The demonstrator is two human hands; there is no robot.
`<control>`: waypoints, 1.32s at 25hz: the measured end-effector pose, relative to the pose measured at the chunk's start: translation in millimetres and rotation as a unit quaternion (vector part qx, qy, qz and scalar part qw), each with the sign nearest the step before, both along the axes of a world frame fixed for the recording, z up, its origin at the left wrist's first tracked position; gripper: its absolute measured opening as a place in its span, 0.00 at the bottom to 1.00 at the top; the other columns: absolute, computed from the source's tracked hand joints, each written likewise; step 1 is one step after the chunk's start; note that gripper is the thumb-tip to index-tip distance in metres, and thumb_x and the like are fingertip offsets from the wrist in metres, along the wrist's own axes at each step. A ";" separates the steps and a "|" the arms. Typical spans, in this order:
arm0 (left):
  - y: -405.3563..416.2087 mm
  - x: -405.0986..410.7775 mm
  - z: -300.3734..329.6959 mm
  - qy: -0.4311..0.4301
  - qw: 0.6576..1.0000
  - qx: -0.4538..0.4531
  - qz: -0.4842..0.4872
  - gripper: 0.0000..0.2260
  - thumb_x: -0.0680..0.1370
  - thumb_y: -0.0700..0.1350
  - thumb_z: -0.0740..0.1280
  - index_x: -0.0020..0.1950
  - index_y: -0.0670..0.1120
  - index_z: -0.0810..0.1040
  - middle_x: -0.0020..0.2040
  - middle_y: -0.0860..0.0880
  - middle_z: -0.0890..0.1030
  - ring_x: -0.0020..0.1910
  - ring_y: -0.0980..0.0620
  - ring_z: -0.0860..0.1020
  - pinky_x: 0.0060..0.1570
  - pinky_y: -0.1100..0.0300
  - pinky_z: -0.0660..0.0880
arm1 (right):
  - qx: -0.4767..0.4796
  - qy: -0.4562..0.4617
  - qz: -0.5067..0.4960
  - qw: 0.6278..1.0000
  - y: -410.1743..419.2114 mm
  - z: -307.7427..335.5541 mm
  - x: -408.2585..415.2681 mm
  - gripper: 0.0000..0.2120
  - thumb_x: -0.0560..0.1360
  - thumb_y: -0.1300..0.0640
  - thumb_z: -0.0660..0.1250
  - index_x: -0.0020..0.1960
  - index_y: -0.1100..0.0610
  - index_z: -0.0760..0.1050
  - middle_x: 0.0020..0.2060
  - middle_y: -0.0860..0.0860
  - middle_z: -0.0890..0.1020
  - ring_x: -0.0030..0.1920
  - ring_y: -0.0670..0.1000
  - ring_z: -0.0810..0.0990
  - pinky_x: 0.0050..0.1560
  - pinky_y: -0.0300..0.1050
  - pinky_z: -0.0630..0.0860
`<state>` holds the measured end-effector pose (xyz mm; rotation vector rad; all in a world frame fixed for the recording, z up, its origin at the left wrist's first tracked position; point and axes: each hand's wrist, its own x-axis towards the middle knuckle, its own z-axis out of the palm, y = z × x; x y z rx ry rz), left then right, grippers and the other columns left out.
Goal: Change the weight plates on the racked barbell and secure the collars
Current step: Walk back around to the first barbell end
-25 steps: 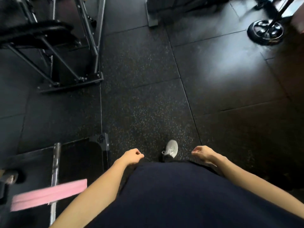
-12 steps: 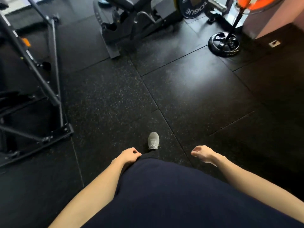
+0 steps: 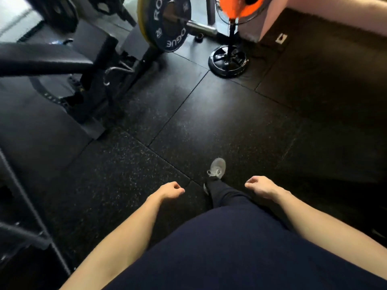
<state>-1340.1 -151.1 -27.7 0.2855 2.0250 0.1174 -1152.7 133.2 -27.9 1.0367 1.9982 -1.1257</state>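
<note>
Now nearer: blue ROGUE 20 plate (image 3: 169,24) on barbell sleeve (image 3: 201,28); both hands loosely curled, empty.

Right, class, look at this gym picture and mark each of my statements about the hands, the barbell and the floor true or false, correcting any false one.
1. Both hands hold nothing. True: the left hand and right hand hang loosely curled.
2. The dark plate on the barbell sleeve reads 20. True.
3. A pink plate sits behind the dark plate. False: it is a yellow plate.
4. The fan base stands on the bench. False: it stands on the floor.
5. A grey shoe is visible. True.
</note>
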 end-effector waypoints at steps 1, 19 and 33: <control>17.3 -23.4 -3.6 -0.003 1.000 -0.005 -0.019 0.15 0.79 0.54 0.63 0.61 0.48 0.76 0.61 0.48 0.79 0.56 0.50 0.77 0.55 0.59 0.70 | -0.005 0.003 -0.010 1.000 12.0 -6.6 -20.3 0.10 0.77 0.52 0.67 0.55 0.55 0.79 0.49 0.50 0.81 0.53 0.50 0.79 0.55 0.42 0.73; 420.0 -398.0 6.8 0.038 0.975 0.043 -0.215 0.07 0.76 0.55 0.63 0.49 0.54 0.77 0.54 0.51 0.81 0.51 0.53 0.76 0.51 0.61 0.70 | -0.017 -0.011 -0.272 0.962 302.5 1.8 -298.4 0.04 0.77 0.51 0.65 0.49 0.49 0.78 0.45 0.50 0.81 0.45 0.49 0.79 0.49 0.44 0.74; 793.7 -526.3 19.5 0.054 0.859 0.057 -0.507 0.12 0.77 0.51 0.64 0.56 0.47 0.80 0.52 0.46 0.82 0.51 0.48 0.79 0.46 0.61 0.72 | 0.004 -0.020 -0.546 0.837 480.9 16.1 -384.2 0.08 0.77 0.48 0.65 0.51 0.49 0.79 0.50 0.48 0.79 0.52 0.49 0.76 0.54 0.45 0.72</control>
